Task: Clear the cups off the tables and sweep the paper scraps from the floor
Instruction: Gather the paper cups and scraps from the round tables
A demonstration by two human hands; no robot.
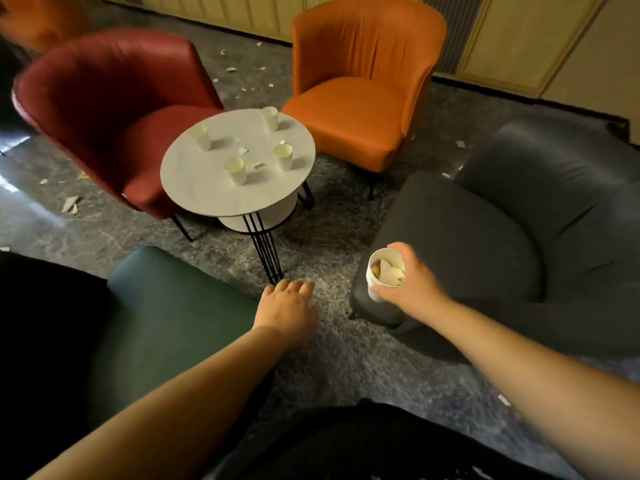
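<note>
Collecting cups is the step judged to be in hand, with sweeping not yet begun. Nearest the viewer, both bare forearms reach forward and down over the dark speckled floor (332,341). The left hand (287,310) hangs palm-down with its fingers extended and loosely spread, holding nothing, just beside the front edge of a green chair (166,306). The right hand (412,282) is wrapped around a stack of paper cups (381,275), thumb toward the viewer and fingers curled over the far side of the rim; the topmost cup contains pale paper scraps, and the stack is held upright in front of a dark grey armchair (502,230).

Further off, between the chairs, stands a round white table (207,188) on thin black legs. Four paper cups stand upright on it: a near cup (235,171), a right cup (283,156), a left cup (201,136) and a far cup (269,118), well apart from each other. A few torn scraps lie between them.

Next move, as a judgement: step closer, since the table lies beyond the reach of either hand, then take the near cup with the free left hand and nest it into the held stack.

Beyond the table stand a red chair (114,109) and an orange chair (360,84). Scattered paper scraps (71,203) lie on the floor around them, still to be swept.
</note>
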